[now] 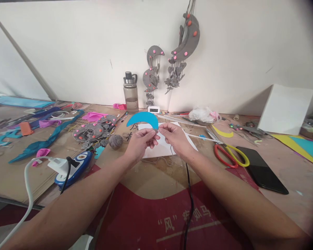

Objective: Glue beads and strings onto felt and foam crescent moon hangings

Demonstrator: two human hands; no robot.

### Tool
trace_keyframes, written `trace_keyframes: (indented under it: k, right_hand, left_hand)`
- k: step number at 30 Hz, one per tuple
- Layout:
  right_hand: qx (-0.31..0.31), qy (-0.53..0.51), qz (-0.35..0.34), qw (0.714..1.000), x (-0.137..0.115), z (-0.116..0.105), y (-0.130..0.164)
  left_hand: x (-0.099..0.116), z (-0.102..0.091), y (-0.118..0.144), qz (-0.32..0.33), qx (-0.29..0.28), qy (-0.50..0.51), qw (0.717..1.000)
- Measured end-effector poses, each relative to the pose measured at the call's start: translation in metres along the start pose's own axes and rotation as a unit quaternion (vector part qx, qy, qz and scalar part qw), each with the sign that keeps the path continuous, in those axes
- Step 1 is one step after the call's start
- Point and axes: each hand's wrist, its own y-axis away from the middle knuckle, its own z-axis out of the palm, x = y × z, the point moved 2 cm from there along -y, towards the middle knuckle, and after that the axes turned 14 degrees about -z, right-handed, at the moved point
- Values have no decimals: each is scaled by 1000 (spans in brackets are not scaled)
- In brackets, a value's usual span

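Observation:
My left hand (146,140) pinches the lower tip of a blue crescent-shaped cutout (144,118), whose curved body stands up above the fingers. Close against it, my right hand (172,136) has thumb and finger pressed together at the same tip. Something small and grey shows between the fingertips. A strand of grey yarn (171,150) hangs below my right hand and trails over the table. Under both hands lies a white sheet (184,130). To the left sits a ball of grey yarn (115,141), beside a pile of grey crescents (94,130) with pink and orange dots.
Scissors (231,155) with red and yellow handles lie right of my hands, beside a black phone (261,170). At the back stand a water bottle (130,93) and a small digital clock (153,109). A blue power strip (73,170) is at left; a black cable (189,194) crosses the front.

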Motion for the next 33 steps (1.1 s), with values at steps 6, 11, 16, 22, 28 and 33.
trace_keyframes:
  k: [6,11,16,22,28,33]
  right_hand:
    - [-71,-149,61,984,-5,0,1]
    - [-163,-208,84,961,-6,-7,-2]
    - [-171,-203,86,960,-7,-11,-4]
    - [-224,-197,117,947,-6,-12,-4]
    - [-186,-192,79,960,-9,-10,-3]
    - [-115,-183,56,975,-4,-9,-4]
  left_hand:
    - [1,-4,-3,-45,-71,37,996]
    - [0,-5,-2,-106,-144,33,983]
    - [-3,-5,-3,-134,-167,46,976]
    - [1,-4,0,-141,-180,19,973]
    - [3,-2,3,-162,-187,17,969]
    - [3,0,0,-59,-129,9,990]
